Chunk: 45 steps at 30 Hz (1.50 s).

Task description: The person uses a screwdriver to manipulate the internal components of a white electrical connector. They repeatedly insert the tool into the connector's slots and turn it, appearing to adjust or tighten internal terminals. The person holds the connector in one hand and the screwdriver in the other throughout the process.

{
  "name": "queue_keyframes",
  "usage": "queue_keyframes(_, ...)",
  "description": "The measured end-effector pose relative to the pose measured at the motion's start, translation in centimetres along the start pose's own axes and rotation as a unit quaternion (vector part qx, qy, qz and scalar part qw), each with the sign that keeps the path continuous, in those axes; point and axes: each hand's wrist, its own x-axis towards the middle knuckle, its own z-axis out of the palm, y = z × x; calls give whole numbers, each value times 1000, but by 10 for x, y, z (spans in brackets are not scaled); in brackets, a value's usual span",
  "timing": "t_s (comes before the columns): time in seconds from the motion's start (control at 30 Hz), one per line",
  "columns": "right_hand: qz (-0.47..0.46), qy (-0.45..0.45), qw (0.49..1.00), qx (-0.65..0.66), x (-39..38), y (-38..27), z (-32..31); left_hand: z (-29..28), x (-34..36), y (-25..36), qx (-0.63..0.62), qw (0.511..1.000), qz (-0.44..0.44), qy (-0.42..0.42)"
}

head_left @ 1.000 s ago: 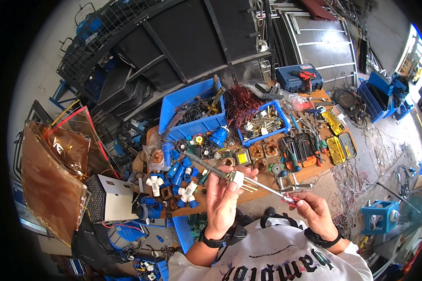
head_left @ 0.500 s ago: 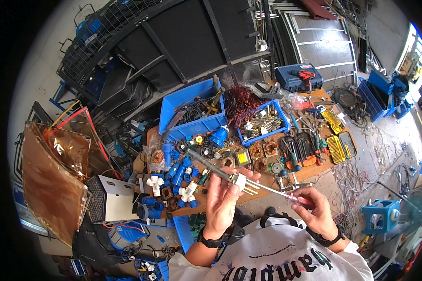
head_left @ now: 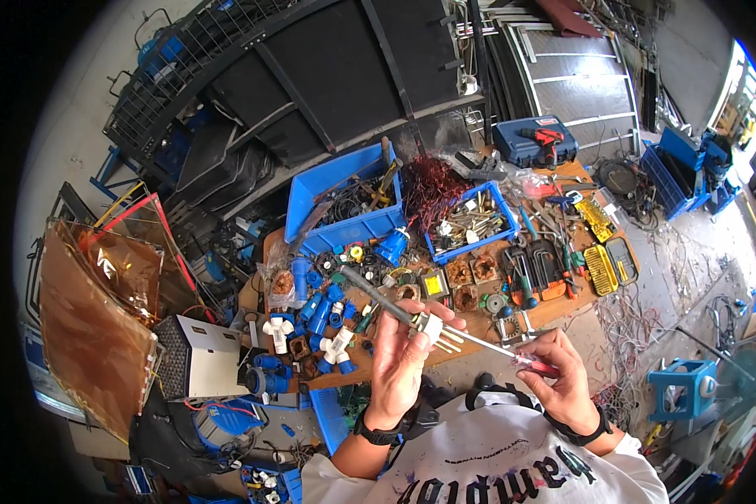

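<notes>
My left hand [head_left: 395, 365] is closed round the end of a thick grey cable and the white plug insert [head_left: 431, 328] joined to it, whose long metal pins point down to the right. The dark grey cable [head_left: 371, 290] runs up and left from my fingers over the bench. In my right hand [head_left: 563, 370] is a screwdriver [head_left: 500, 348] with a red, partly clear handle. Its long shaft reaches left to the white insert; the exact tip is too small to make out. Blue plug housings [head_left: 315, 311] and white fittings [head_left: 338, 343] lie left of my left hand.
On the wooden bench [head_left: 563, 312] stand a large blue bin [head_left: 336, 239] of cables and a smaller blue crate [head_left: 476, 249] of metal pins. Hand tools, a yellow bit case [head_left: 601, 269], rusty square parts and a drill [head_left: 548, 144] on a blue case lie right and behind.
My right hand has shifted slightly, and the screwdriver handle has turned a little in its fingers. My left hand keeps its hold on the plug insert, almost still.
</notes>
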Motion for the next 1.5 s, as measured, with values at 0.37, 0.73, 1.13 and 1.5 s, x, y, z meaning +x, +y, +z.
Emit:
queue_keyframes(0.37, 60, -42, 988, 134, -4, 3, -3, 2, 2, 0, 11, 1000, 18, -20)
queue_keyframes(0.73, 146, 25, 962, 228, -12, 15, -6, -6, 7, 0, -98, 994, -26, 38)
queue_keyframes(1.13, 159, -2, 955, 248, -8, 19, -4, 1, 13, 0, -58, 997, -28, 30)
queue_keyframes(1.5, 145, -13, 949, 279, -6, 19, -5, -4, 19, 13, 175, 985, -9, -3)
